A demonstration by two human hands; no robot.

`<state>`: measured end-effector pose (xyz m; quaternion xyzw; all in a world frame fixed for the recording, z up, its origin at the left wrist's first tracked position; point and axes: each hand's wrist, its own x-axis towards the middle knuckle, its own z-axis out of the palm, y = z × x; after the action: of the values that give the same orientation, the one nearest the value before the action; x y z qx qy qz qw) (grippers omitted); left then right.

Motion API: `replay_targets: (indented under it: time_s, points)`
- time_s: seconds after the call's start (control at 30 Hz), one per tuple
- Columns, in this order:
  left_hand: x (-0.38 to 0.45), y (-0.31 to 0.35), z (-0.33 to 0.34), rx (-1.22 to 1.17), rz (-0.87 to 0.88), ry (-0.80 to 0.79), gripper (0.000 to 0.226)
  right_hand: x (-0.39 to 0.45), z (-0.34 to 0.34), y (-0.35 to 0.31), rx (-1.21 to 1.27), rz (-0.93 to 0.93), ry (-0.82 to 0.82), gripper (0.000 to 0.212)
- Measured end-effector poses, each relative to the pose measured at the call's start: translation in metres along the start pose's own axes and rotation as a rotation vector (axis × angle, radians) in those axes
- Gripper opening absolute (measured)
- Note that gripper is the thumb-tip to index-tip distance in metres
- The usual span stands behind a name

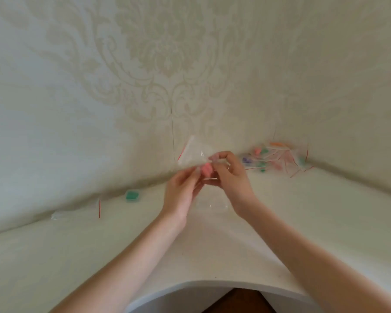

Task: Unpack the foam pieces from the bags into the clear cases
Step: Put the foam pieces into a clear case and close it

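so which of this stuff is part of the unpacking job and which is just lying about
In the job:
- clear bag, held in both hands
- pink foam piece
- empty clear case
- case with green foam
- pile of filled bags

Lying about:
- emptied bag
- white table

Home rm: damask wallpaper [167, 53]

Only one view for me: head camera, looking forward-down, close over white table [280, 222]; wall at 12 o'clock.
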<state>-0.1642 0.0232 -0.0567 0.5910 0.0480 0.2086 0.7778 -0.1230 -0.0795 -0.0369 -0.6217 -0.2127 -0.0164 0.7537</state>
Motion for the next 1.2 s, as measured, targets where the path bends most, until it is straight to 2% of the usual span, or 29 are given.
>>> replay_targets:
  time_s: [0.07,0.1,0.17,0.27,0.33,0.4,0.47,0.53,0.63,0.7,0.77,0.83,0.9,1.1,1.2]
  points:
    - [0.007,-0.002,-0.009,-0.026,0.088,0.197,0.022,-0.001,0.004,0.012,-0.128,-0.048,-0.03,0.02]
    - [0.011,-0.002,-0.013,-0.006,0.099,0.221,0.022,-0.001,0.006,0.016,-0.194,-0.082,-0.042,0.02]
    - [0.014,-0.002,-0.016,0.002,0.08,0.195,0.022,-0.001,0.01,0.019,-0.274,-0.127,-0.036,0.017]
    - [0.011,0.001,-0.009,-0.134,0.017,0.173,0.032,-0.005,0.011,0.022,-0.296,-0.174,0.032,0.01]
    - [0.006,0.001,-0.004,-0.137,0.061,0.132,0.032,-0.008,0.009,0.026,-0.316,-0.204,0.057,0.007]
    - [0.004,-0.004,-0.003,-0.019,0.147,0.153,0.023,-0.011,0.008,0.029,-0.369,-0.234,0.019,0.011]
    - [0.007,-0.011,-0.006,0.112,0.245,0.212,0.022,-0.011,0.007,0.027,-0.412,-0.247,-0.02,0.028]
    - [0.011,-0.015,-0.011,0.283,0.32,0.218,0.023,-0.008,0.004,0.024,-0.341,-0.218,-0.013,0.04]
    - [0.013,-0.019,-0.013,0.556,0.388,0.143,0.023,-0.002,-0.003,0.018,-0.175,-0.171,0.02,0.033]
    - [0.014,-0.022,-0.013,0.66,0.431,0.093,0.022,0.001,-0.006,0.018,-0.249,-0.17,0.043,0.024]
    - [0.013,-0.026,-0.014,0.702,0.455,0.038,0.02,0.005,-0.01,0.019,-0.299,-0.165,0.069,0.03]
    - [0.013,-0.026,-0.015,0.72,0.481,-0.009,0.016,0.008,-0.014,0.018,-0.284,-0.132,0.074,0.027]
    - [0.013,-0.025,-0.015,0.699,0.476,-0.013,0.011,0.01,-0.017,0.017,-0.307,-0.124,0.069,0.013]
    - [0.016,-0.018,-0.021,0.513,0.455,0.217,0.003,0.015,-0.017,0.014,-0.255,-0.103,0.13,0.009]
    - [0.02,-0.019,-0.023,0.464,0.451,0.279,0.007,0.015,-0.018,0.015,-0.278,-0.081,0.123,0.007]
